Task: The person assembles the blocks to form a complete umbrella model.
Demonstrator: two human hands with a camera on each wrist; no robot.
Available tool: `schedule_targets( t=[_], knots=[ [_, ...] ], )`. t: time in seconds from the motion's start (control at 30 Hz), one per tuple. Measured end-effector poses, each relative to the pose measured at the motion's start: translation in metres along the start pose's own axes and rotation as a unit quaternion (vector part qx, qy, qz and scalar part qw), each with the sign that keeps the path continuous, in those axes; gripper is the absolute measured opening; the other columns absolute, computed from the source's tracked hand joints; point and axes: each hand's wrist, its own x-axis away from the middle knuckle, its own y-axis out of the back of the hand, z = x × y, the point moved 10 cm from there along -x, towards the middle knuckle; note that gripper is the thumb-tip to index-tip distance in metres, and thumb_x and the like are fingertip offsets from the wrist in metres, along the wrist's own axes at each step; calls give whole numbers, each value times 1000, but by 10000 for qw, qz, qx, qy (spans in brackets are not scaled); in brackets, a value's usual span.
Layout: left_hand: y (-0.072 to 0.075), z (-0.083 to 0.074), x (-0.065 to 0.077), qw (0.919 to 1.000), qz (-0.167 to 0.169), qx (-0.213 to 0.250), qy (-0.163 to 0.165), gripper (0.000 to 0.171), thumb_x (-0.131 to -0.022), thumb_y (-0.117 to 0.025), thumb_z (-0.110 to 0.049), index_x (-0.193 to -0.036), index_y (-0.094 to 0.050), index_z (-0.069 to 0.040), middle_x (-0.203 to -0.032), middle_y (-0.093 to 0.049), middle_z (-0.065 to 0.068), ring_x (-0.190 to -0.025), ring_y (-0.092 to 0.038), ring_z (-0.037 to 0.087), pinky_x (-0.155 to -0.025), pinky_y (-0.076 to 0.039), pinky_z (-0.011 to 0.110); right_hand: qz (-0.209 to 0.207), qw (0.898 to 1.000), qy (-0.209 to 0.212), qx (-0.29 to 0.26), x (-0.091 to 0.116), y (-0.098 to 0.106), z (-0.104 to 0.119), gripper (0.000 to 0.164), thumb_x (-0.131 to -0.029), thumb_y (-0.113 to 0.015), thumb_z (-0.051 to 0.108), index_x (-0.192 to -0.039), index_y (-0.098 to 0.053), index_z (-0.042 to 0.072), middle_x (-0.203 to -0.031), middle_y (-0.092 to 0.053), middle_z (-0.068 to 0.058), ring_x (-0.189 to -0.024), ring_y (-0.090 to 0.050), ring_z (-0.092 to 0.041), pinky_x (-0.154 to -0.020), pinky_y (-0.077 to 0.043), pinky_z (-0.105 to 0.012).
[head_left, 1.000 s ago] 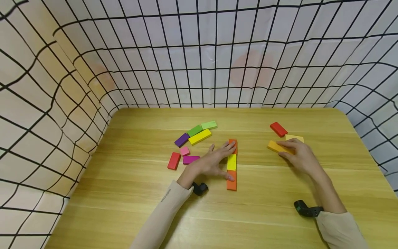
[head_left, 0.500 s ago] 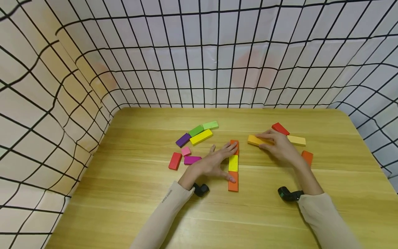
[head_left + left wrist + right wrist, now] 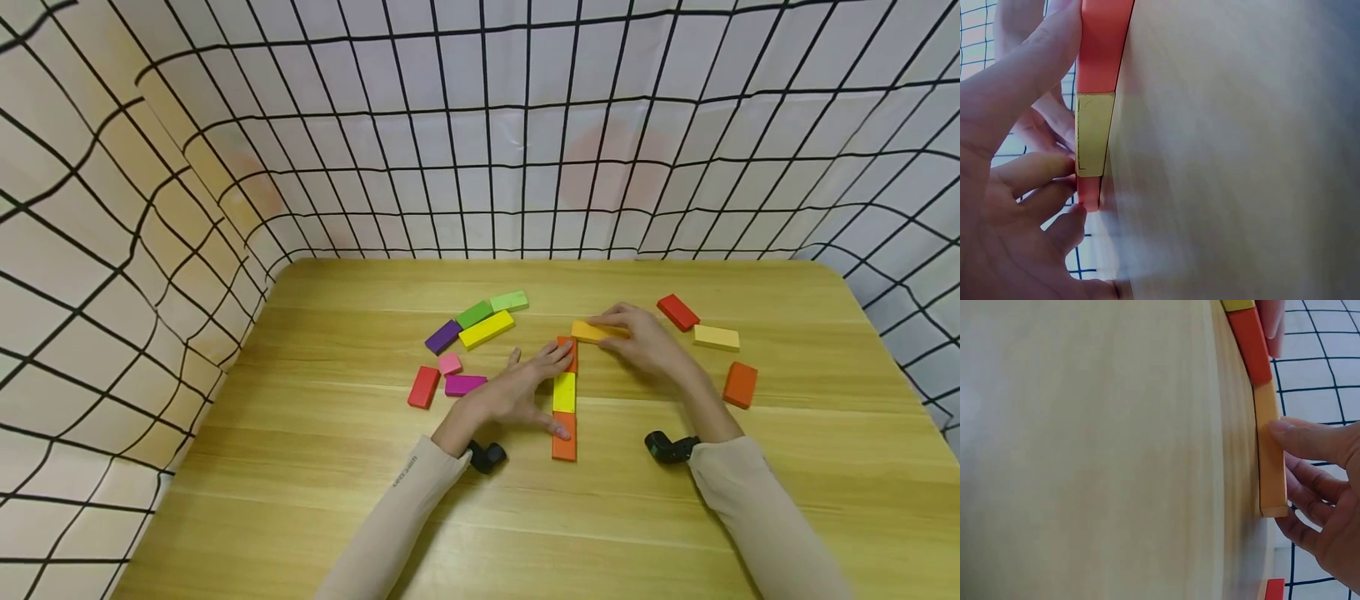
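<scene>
A column of flat wooden blocks runs toward me in the head view: an orange block (image 3: 573, 360), a yellow block (image 3: 564, 393) and a second orange block (image 3: 564, 448). My left hand (image 3: 513, 393) is spread over it, fingertips on the far orange block and thumb on the near one. Between thumb and fingers, my right hand (image 3: 648, 346) pinches a long light-orange block (image 3: 588, 332). This block lies crosswise at the column's far end, its left end right at the orange block's corner. In the right wrist view the light-orange block (image 3: 1272, 469) lies flat, thumb on top.
To the right are a red block (image 3: 678, 312), a cream block (image 3: 716, 337) and an orange-red block (image 3: 740, 385). Left of the column lie several more blocks, among them a yellow one (image 3: 486, 330) and a magenta one (image 3: 465, 385). Black netting (image 3: 487, 167) surrounds the wooden table (image 3: 300, 433).
My right hand has carried the light-orange block leftward from beside the cream block to the column's far end, uncovering the orange-red block. My left hand has stayed on the column.
</scene>
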Motion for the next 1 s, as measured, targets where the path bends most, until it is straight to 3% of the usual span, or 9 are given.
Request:
schedule_targets(
  t=[0.37, 0.67, 0.83, 1.0],
  knots=[
    [-1, 0, -1, 9998, 39, -171, 9, 116, -81, -85, -51, -166, -18, -10, -176, -1, -1, -163, 6, 15, -127, 0, 68, 87, 9998, 175, -16, -5, -5, 3, 39, -101, -65, 6, -140, -63, 2, -130, -60, -24, -124, -56, -43, -104, -47, -61],
    [0, -1, 1, 9999, 8, -115, 19, 115, -81, -86, -49, -165, -19, -9, -176, -1, -1, -163, 6, 14, -127, 0, 68, 186, 9998, 79, -74, -5, -6, 2, 41, -102, -63, 5, -142, -62, 2, -132, -59, -23, -124, -55, -42, -106, -47, -61],
    [1, 1, 1, 10000, -37, -81, -7, 115, -81, -85, -50, -166, -19, -8, -176, 0, -2, -163, 6, 15, -127, -1, 67, 267, 9995, -68, -139, -1, -7, -1, 46, -103, -64, 16, -148, -57, 9, -144, -53, -22, -136, -48, -44, -113, -40, -66],
    [6, 2, 4, 9996, -173, 189, -116, 113, -84, -83, -51, -166, -18, -8, -176, 2, -1, -164, 4, 20, -129, 0, 63, 195, 9996, 93, 182, 8, -7, 8, 57, -103, -65, 32, -154, -50, 12, -161, -37, -23, -149, -32, -50, -118, -28, -73]
  ],
)
